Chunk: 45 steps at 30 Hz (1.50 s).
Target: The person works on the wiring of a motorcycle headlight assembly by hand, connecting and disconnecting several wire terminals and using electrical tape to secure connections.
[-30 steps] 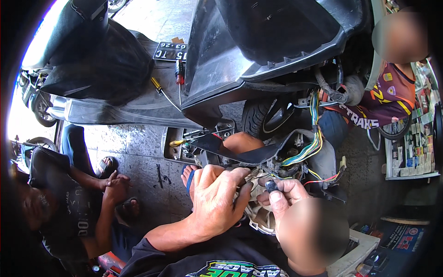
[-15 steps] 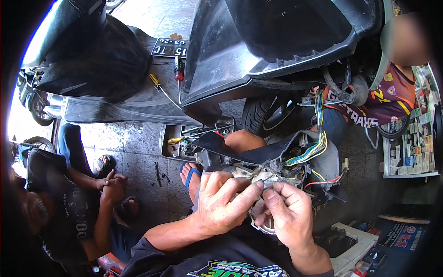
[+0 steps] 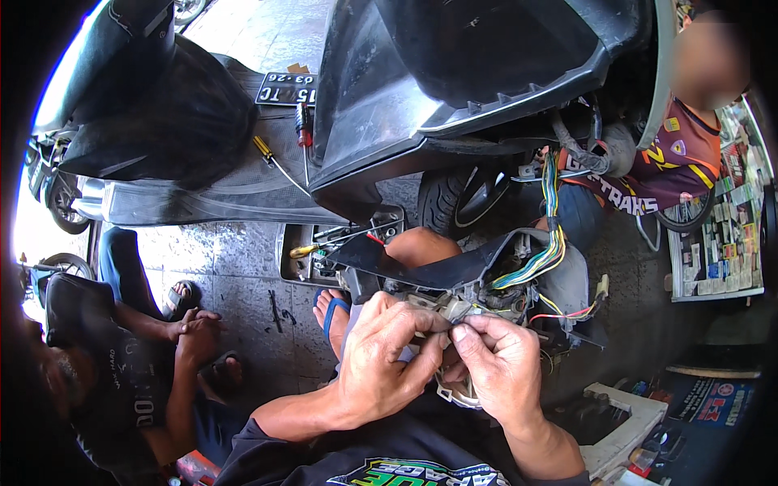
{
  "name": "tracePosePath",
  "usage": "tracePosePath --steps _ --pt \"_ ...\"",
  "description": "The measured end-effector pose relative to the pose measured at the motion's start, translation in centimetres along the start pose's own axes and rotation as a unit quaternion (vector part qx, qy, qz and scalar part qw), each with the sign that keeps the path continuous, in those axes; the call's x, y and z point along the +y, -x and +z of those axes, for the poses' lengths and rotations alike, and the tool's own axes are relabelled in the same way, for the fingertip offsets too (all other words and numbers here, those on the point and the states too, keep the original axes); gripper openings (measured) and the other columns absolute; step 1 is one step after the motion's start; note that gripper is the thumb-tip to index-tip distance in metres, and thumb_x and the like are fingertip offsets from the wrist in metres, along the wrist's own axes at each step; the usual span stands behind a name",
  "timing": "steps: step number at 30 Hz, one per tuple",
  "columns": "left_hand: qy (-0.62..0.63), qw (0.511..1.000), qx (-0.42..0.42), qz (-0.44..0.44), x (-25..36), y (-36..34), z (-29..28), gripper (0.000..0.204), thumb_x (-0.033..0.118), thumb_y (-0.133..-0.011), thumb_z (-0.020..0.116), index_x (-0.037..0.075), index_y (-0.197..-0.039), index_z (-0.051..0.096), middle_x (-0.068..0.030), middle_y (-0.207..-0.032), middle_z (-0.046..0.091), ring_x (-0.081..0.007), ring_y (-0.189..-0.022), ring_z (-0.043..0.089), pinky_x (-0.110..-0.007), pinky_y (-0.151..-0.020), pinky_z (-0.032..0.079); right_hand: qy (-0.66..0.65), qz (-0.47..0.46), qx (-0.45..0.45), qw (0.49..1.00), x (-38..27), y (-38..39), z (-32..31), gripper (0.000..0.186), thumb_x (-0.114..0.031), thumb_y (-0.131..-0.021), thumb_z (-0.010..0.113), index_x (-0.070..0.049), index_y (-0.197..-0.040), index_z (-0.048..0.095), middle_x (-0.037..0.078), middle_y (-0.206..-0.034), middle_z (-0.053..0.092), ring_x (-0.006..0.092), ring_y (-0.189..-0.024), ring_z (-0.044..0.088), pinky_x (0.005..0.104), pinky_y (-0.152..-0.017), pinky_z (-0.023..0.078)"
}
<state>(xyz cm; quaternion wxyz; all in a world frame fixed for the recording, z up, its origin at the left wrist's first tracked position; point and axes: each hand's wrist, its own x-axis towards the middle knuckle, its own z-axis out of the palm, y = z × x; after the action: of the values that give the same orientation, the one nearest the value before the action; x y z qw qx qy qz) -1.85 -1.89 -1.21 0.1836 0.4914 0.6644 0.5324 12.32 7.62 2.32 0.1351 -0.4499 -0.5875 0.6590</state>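
Note:
My left hand (image 3: 387,364) and my right hand (image 3: 498,364) meet at their fingertips, both pinched round something small that I cannot make out, largely hidden by the fingers. Just beneath and behind them is an off-white plastic housing (image 3: 458,395) with short wires. A dark curved scooter panel (image 3: 405,274) lies just beyond, with a bundle of multicoloured wires (image 3: 547,259) running up from it to the scooter front and loose wires with a pale connector (image 3: 601,287) at its right.
A scooter (image 3: 462,57) spans the top, screwdrivers (image 3: 302,125) on its footboard. Below lie a tool tray (image 3: 290,267) and a foot (image 3: 328,312) in a flip-flop. One person (image 3: 105,364) sits at left, another (image 3: 681,162) at right beside a display case (image 3: 721,259).
My hands have come together at the fingertips. The small dark piece that showed in my right fingers a second ago is now hidden. My right thumb has moved left.

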Motion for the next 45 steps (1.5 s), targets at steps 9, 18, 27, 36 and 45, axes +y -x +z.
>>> tracePosePath --steps 9,18,27,36,45 --pt "0.022 0.999 0.026 0.002 0.5 1.0 0.1 0.02 -0.004 -0.076 0.081 0.004 -0.091 0.071 -0.0084 -0.087 0.073 -0.0207 -0.079 0.064 -0.034 -0.076 0.049 0.081 -0.028 0.0 0.996 -0.1 0.0 0.1 0.018 -0.011 -0.102 0.066 0.006 -0.101 0.069 0.007 -0.074 0.072 0.0092 -0.06 0.068 0.0239 -0.054 0.052" --pt "-0.063 0.994 0.074 0.058 0.4 1.5 1.2 0.024 -0.005 -0.073 0.083 0.004 -0.093 0.073 -0.0082 -0.088 0.073 -0.0225 -0.078 0.061 -0.034 -0.074 0.047 -0.184 0.1 -0.044 0.977 -0.5 0.3 -0.7 0.017 -0.013 -0.102 0.065 0.003 -0.106 0.068 0.006 -0.074 0.068 0.0066 -0.051 0.058 0.022 -0.049 0.048" --pt "0.131 0.971 0.022 -0.197 0.7 1.5 1.3 0.017 0.005 -0.085 0.078 0.001 -0.101 0.074 -0.0115 -0.087 0.072 -0.026 -0.078 0.062 -0.037 -0.077 0.049 -0.396 0.152 -0.022 0.905 -0.4 0.2 0.9 0.007 -0.013 -0.106 0.059 -0.007 -0.102 0.06 0.0 -0.073 0.057 0.0066 -0.053 0.046 0.0223 -0.049 0.038" --pt "-0.124 0.984 0.054 0.12 -0.6 0.5 0.4 0.036 -0.004 -0.074 0.078 0.006 -0.109 0.078 -0.0066 -0.087 0.068 -0.0224 -0.074 0.056 -0.036 -0.068 0.043 -0.279 0.077 -0.054 0.956 -0.6 -0.1 -0.4 0.019 -0.02 -0.106 0.061 -0.001 -0.101 0.063 0.003 -0.079 0.064 0.0074 -0.058 0.057 0.0219 -0.055 0.049" --pt "-0.061 0.996 0.051 0.045 0.1 0.2 0.2 0.022 -0.002 -0.076 0.077 0.005 -0.097 0.073 -0.0063 -0.084 0.069 -0.0233 -0.072 0.059 -0.036 -0.067 0.046 -0.154 0.061 -0.05 0.985 0.4 -0.3 -0.1 0.018 -0.015 -0.106 0.06 0.002 -0.1 0.064 0.003 -0.077 0.067 0.0064 -0.055 0.062 0.0214 -0.052 0.051"
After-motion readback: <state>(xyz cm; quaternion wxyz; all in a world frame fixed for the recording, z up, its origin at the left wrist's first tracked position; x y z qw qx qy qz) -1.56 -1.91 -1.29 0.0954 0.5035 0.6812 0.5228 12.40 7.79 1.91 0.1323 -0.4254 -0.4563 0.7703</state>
